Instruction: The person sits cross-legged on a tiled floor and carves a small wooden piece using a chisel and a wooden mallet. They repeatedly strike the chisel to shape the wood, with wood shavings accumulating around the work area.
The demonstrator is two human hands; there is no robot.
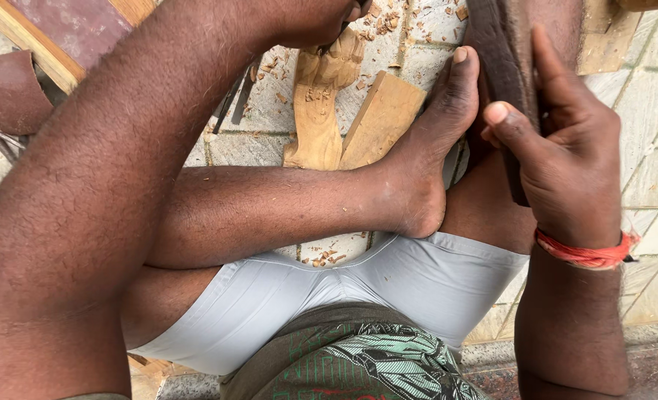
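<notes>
The floor (651,111) was paved with pale stone tiles set in a grid with greenish joints. A carved, light-coloured wooden figure (318,104) lay on it, lengthwise away from the camera. A flat wooden wedge (382,118) lay just beside the carving, touching its right edge. Small wood chips (384,21) were scattered over the tiles beyond both. Thin metal tools (234,96) lay to the left. A framed board (55,33) rested at the upper left corner.

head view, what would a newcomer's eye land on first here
Top centre, the pale carved wooden piece stands out, pinned against a wedge-shaped wood block by the person's bare foot, with the left hand on its upper end. At right, the right hand grips a dark flat wooden mallet. Wood chips litter the tiled floor.
</notes>
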